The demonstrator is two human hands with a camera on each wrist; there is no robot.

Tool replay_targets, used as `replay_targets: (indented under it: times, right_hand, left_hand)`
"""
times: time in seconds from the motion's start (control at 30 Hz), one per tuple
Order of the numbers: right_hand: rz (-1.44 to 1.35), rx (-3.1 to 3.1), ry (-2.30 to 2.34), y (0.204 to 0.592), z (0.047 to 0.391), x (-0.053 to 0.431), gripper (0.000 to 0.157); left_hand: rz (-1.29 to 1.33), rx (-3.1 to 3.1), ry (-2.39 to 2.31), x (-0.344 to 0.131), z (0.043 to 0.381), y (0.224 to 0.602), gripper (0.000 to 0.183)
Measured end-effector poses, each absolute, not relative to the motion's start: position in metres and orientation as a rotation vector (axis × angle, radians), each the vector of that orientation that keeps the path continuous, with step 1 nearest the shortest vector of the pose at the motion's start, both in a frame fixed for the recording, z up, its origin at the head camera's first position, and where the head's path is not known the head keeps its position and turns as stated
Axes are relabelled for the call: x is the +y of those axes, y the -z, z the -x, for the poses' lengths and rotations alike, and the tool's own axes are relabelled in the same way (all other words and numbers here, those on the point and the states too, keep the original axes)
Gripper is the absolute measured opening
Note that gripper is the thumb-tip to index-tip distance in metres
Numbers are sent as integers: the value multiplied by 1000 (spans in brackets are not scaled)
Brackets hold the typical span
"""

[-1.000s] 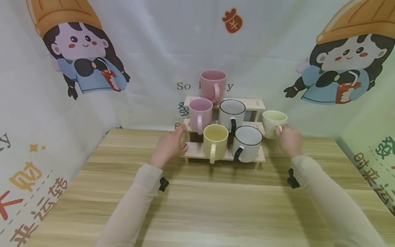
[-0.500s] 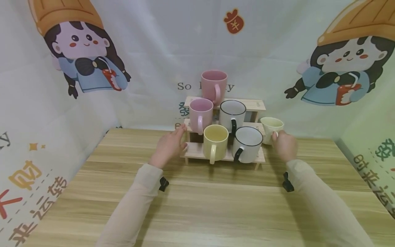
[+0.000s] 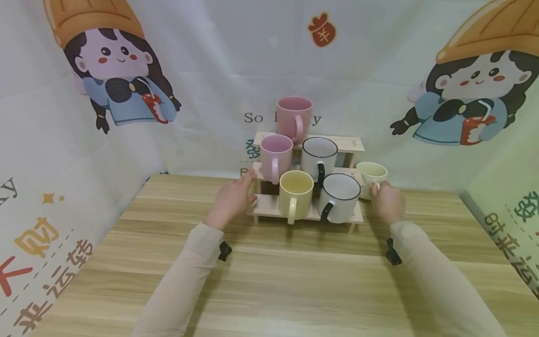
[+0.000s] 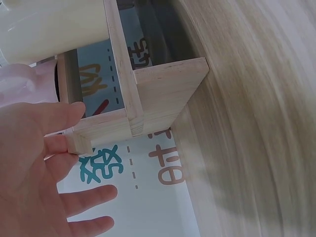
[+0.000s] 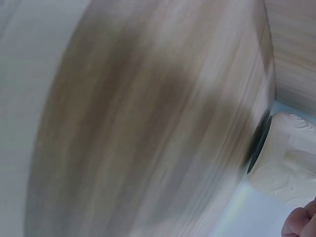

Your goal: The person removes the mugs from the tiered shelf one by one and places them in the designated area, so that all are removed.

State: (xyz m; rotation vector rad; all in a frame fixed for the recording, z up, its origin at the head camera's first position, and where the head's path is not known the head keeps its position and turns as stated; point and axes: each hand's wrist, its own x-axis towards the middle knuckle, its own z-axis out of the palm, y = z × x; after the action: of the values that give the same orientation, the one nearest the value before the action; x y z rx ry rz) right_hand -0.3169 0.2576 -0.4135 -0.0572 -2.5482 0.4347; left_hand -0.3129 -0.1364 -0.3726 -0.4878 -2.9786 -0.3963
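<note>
At the right end of the wooden tiered rack [image 3: 269,211] is a pale yellow-green mug [image 3: 371,175] with a relief pattern. My right hand [image 3: 389,202] grips its handle; the base is close to the tabletop, but I cannot tell whether it touches. My left hand [image 3: 231,199] holds the rack's left end, with thumb and fingers about the middle shelf's edge in the left wrist view and the outer fingers extended. A rose-pink mug [image 3: 290,119] tops the rack. Below stand a light pink mug [image 3: 273,157], a white black-rimmed mug [image 3: 317,157], a yellow mug [image 3: 296,187] and another white black-rimmed mug [image 3: 338,199].
The wood-grain table [image 3: 294,281] stretches in front of the rack. A printed cloth backdrop [image 3: 219,61] closes off the back and both sides, close behind the rack.
My right hand has brought the pale yellow-green mug leftward and down, close against the rack's right end. My left hand has stayed at the rack. The head view has shifted slightly.
</note>
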Motion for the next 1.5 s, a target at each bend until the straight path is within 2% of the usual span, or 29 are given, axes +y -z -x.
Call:
replay_targets:
  times: [1.5]
  right_hand:
    - [57,-2760,-582,408,310,261,39]
  left_hand:
    - [449,-3036,389,-131,312,369,70]
